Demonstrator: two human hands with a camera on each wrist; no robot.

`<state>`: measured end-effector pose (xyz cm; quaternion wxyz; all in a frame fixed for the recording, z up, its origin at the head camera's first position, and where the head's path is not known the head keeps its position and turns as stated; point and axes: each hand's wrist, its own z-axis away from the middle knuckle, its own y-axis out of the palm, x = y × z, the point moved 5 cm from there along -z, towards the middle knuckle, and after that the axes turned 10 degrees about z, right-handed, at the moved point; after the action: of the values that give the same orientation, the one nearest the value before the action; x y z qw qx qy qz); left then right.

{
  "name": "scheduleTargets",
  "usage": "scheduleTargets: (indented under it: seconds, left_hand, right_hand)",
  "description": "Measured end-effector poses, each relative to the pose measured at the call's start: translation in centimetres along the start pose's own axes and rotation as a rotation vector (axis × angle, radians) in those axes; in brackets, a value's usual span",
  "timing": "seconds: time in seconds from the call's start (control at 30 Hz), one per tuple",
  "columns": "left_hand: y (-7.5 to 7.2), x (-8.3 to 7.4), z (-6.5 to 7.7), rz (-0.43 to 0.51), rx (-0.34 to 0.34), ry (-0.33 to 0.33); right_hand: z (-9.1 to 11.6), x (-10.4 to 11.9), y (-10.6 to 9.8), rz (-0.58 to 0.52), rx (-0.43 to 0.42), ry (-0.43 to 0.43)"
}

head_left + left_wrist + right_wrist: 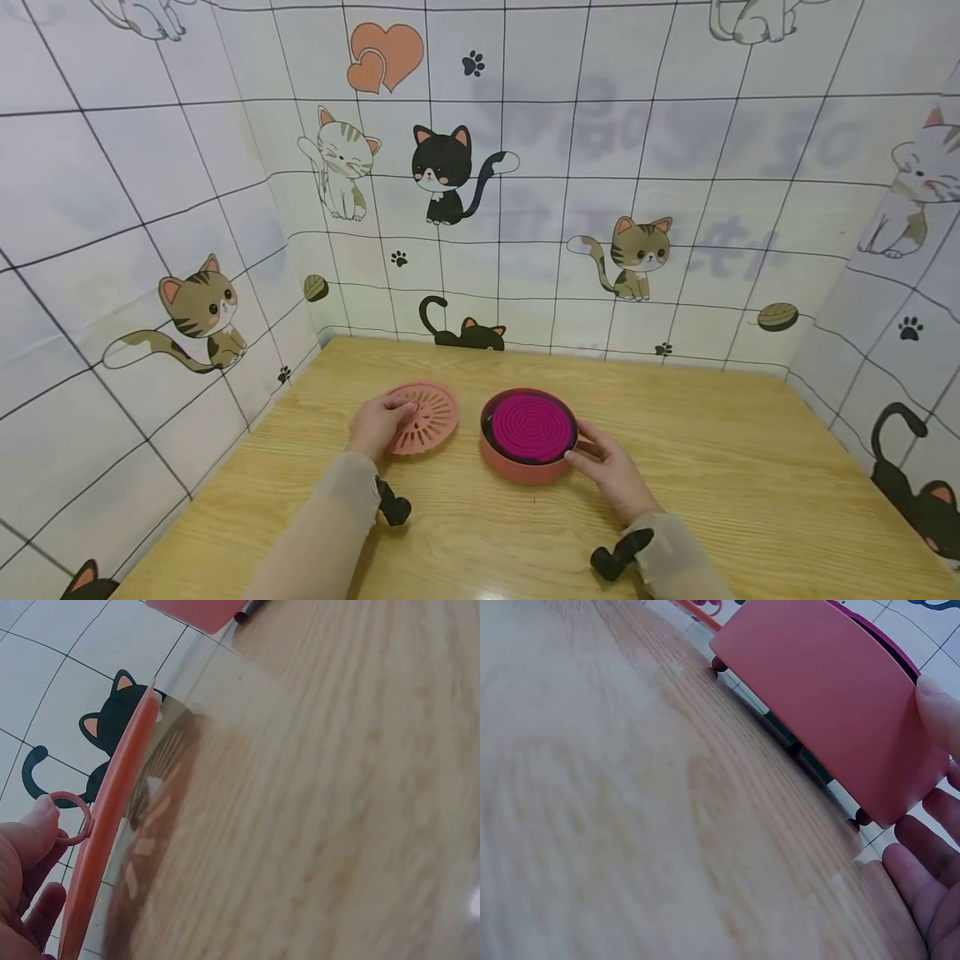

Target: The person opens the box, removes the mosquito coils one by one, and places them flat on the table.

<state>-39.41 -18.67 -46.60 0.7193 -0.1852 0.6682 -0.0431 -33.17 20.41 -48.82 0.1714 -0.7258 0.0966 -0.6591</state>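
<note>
A pink slotted lid (444,414) is in my left hand (375,427), left of a pink round mosquito coil holder (517,472). In the left wrist view, thumb and fingers pinch the small ring handle (86,815) of the lid, which appears edge-on just above the table. A magenta spiral mosquito coil (531,427) lies in the holder's dark inside. My right hand (613,477) grips the holder's right side, the thumb at its rim and the other fingers around the wall. Small round feet (864,817) raise the holder off the table in the right wrist view.
The light wooden table (720,467) reaches back to a white tiled-pattern sheet (540,275) printed with cats, paws and hearts. The same sheet forms side walls left and right. Each wrist carries a black strap mount (622,554).
</note>
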Motion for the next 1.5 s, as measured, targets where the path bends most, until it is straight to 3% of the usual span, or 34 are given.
scheduleTargets:
  seconds: [0.27, 0.5, 0.77, 0.87, 1.0, 1.13, 1.2, 1.27, 1.5]
  left_hand:
    - [-0.1, 0.6, 0.2, -0.065, -0.002, 0.012]
    - [-0.1, 0.4, 0.4, -0.098, 0.016, 0.028]
    - [-0.1, 0.6, -0.2, -0.109, 0.064, 0.032]
    - [-0.2, 0.2, -0.2, -0.163, 0.085, 0.079]
    - [0.2, -1.9, 0.5, -0.235, 0.065, 0.185]
    - [2.2, -4.2, 2.2, -0.081, 0.105, 0.244]
    - [3.9, -4.6, 3.1, 0.023, 0.15, 0.249]
    - [5.5, -4.6, 3.8, 0.122, 0.186, 0.238]
    - [9.8, -3.2, 5.4, 0.328, 0.242, 0.163]
  right_hand:
    - [0.0, 0.2, 0.1, -0.036, 0.019, 0.002]
    - [0.4, 0.7, -0.1, -0.003, 0.013, 0.014]
    - [0.2, 0.4, -0.1, -0.011, 0.009, 0.007]
    - [0.1, 0.3, -0.1, -0.015, 0.007, 0.006]
    - [0.2, 0.3, -0.1, -0.02, 0.005, 0.004]
    - [0.2, 0.4, -0.2, -0.018, 0.002, 0.004]
    - [0.2, 0.4, -0.2, -0.019, 0.0, 0.003]
    - [0.2, 0.4, -0.2, -0.024, -0.001, 0.002]
    - [0.2, 0.4, 0.0, -0.035, -0.001, 0.001]
